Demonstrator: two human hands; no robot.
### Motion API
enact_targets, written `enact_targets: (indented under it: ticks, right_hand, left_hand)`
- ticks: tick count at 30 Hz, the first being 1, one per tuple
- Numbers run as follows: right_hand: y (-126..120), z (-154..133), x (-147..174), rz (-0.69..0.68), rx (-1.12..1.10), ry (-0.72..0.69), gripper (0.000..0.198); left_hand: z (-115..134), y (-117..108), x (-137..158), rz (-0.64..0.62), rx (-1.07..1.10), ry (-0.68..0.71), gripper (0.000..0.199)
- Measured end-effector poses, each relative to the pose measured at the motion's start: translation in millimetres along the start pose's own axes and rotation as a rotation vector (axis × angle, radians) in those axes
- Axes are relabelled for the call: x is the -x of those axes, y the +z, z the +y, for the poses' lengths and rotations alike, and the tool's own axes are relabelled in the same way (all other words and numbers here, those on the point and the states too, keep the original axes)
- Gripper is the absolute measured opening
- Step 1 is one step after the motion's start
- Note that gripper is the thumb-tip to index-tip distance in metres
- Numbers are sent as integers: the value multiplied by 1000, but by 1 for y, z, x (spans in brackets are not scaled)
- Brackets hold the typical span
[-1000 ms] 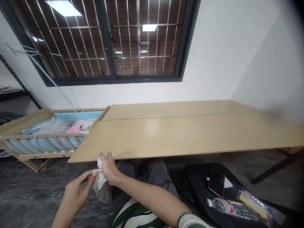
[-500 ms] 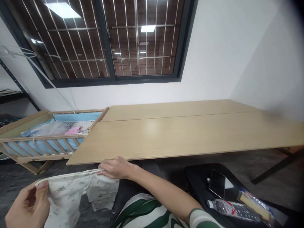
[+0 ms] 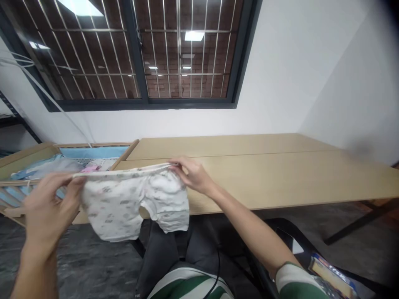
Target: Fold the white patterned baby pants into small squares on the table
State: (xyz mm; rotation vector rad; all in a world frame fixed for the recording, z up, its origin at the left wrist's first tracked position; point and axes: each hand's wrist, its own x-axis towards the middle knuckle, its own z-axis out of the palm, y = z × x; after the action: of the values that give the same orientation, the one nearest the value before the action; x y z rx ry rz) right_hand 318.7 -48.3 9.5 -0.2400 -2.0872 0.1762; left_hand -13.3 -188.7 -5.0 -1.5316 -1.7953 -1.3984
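A small pair of white shorts (image 3: 115, 203) with a faint grey print hangs stretched between my two hands, its waistband level and both legs dangling. My left hand (image 3: 56, 199) pinches the left end of the waistband, in front of the crib's rail. At the other end of the waistband, my right hand (image 3: 190, 172) grips with thumb and fingers, above the near part of the wooden table (image 3: 264, 178). The shorts hang in front of the table's left front corner and hide part of it.
Left of the table stands a wooden crib (image 3: 129, 148) with blue lining and bedding inside. On the right, a black chair (image 3: 280, 226) holds a packet (image 3: 332, 274) and other items, partly behind my right arm. A barred window (image 3: 187, 101) is set in the wall.
Both hands have risen, carrying the shorts up and to the right from low over the floor to the table's front edge. The shorts now hang spread out at full width.
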Motion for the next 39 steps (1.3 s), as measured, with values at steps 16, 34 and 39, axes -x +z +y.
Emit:
enact_targets:
  ticks: [16,34,39]
  right_hand:
    - [30,260,92,-296,198,698,6]
    - [65,340,104,-271,75,938,9]
    - [59,341,101,-277,-70,996,11]
  left_hand:
    - [-17,313,-15,-703,-92,-51,25]
    - [11,344,-31,-713,-216,-156,35]
    - [95,289,1,-862,-25,93,32]
